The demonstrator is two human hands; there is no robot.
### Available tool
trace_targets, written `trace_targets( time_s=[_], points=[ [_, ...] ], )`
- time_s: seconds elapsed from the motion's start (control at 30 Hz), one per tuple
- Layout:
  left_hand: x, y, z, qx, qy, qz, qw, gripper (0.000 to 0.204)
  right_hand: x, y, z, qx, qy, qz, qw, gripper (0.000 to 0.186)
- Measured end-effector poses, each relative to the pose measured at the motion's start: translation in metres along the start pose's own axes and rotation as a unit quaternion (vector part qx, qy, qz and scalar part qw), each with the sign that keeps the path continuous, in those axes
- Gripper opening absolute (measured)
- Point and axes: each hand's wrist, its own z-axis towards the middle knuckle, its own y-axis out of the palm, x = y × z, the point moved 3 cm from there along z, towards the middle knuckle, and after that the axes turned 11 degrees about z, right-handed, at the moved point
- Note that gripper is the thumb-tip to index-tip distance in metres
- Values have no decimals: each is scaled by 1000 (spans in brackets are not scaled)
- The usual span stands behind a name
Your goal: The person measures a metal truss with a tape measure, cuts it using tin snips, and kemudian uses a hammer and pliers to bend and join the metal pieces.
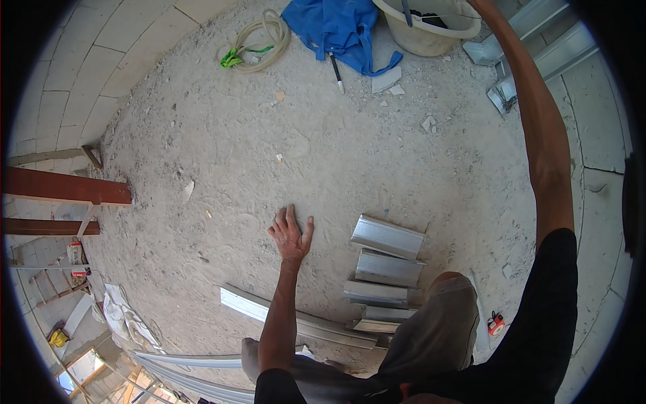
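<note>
My left hand (pixel 289 234) is at the middle of the view with its fingers spread, holding nothing, over or on the dusty ground; I cannot tell whether it rests there. My right arm (pixel 538 128) stretches far forward along the right side. Only a bit of my right hand (pixel 479 3) shows at the top edge, beside the rim of a pale bucket (pixel 431 47); its fingers are cut off. Inside the bucket are something dark and a blue-grey handle. Short cut metal channel pieces (pixel 389 236) lie in a row in front of my right knee.
A blue cloth bag (pixel 336 27), a coiled clear hose (pixel 272 40) and a black-handled tool (pixel 336 71) lie at the far side. Metal channels (pixel 531 57) lean at the far right. Long metal strips (pixel 249 306) lie near my legs. A red tape measure (pixel 496 324) sits at right.
</note>
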Motion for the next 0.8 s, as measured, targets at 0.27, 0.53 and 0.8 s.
trace_targets(
  time_s=[0.27,0.53,0.8],
  points=[
    [-24,-7,-14,-21,-14,25,999,63,-98,-112,-43,-13,196,374,906,23],
    [8,-3,1,-10,2,-32,999,63,-162,-178,-246,-374,421,662,495,25],
    [36,-54,-55,-208,111,-477,847,85,-238,-330,-359,-433,551,648,300,23]
  ],
)
